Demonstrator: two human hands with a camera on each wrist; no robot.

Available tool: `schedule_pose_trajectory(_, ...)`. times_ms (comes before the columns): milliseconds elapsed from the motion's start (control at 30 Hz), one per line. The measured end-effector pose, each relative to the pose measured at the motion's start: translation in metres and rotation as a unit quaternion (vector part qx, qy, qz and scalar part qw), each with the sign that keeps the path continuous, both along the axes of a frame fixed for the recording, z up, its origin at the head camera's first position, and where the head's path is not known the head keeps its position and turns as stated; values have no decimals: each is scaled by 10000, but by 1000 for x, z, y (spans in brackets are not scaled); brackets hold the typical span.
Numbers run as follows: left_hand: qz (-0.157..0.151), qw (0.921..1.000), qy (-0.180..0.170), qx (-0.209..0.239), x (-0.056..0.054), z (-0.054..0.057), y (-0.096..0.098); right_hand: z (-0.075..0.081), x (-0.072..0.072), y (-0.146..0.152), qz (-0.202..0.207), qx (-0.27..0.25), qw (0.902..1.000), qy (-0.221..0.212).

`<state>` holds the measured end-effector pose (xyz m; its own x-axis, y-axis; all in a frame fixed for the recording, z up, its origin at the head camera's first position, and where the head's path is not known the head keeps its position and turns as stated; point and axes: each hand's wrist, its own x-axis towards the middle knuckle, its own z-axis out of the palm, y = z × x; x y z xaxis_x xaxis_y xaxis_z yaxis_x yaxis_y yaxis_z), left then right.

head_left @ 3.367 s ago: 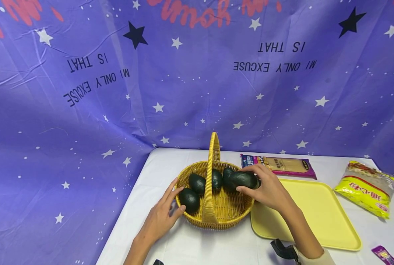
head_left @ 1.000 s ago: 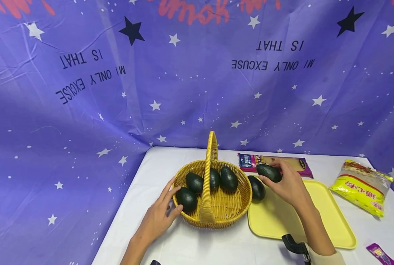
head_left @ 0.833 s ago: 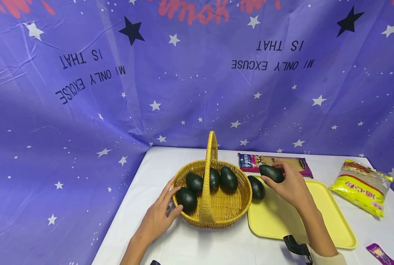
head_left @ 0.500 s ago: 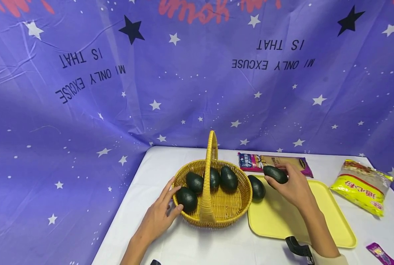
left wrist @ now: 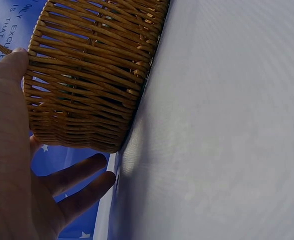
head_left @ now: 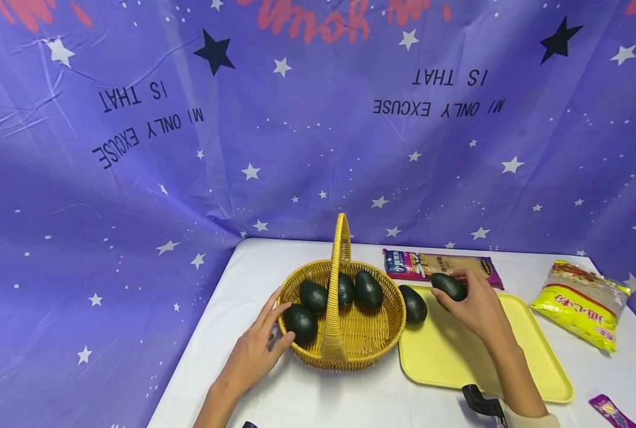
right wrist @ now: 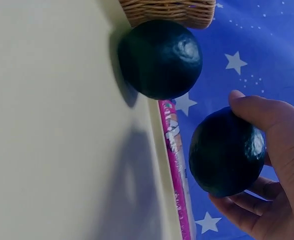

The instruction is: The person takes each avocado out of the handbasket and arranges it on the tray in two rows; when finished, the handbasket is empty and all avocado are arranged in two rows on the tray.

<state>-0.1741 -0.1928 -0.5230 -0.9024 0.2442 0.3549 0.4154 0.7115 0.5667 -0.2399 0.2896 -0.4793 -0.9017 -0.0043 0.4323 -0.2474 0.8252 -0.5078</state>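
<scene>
A yellow wicker basket (head_left: 358,351) with a tall handle holds several dark green avocados (head_left: 368,291). My left hand (head_left: 256,348) rests against its left rim, thumb and fingertips touching the edge beside the nearest avocado (head_left: 301,324). In the left wrist view, the lower fingers of my left hand (left wrist: 11,165) stretch out loosely beside the woven wall. My right hand (head_left: 478,306) pinches one avocado (head_left: 449,286) between thumb and fingers. The right wrist view shows this avocado (right wrist: 227,152) held above the yellow tray (head_left: 446,356), apart from another avocado (right wrist: 161,60) lying there.
The tray's left edge meets the basket's right side. Behind it lies a purple noodle packet (head_left: 409,264). A yellow bag (head_left: 580,303) is to the right, and a small purple packet (head_left: 612,410) lies near the front right. Purple star-printed cloth (head_left: 318,119) hangs behind the table.
My right hand has lifted an avocado out of the basket and carried it right over the tray, lowering slightly in the last half second. My left hand has stayed at the basket rim.
</scene>
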Motion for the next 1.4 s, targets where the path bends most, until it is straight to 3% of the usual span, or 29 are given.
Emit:
schedule_pose_trajectory(300,8,10000,7,-11,0,0,0,-12,-3,7,-179,-57,9998,-54)
schedule_pose_trajectory(767,7,10000,23,-55,1,1,1,-23,-3,10,-612,87,9946,-838)
schedule_pose_trajectory(1400,10,9999,0,-101,0,3,1,-27,-3,13,-604,92,9917,-1130)
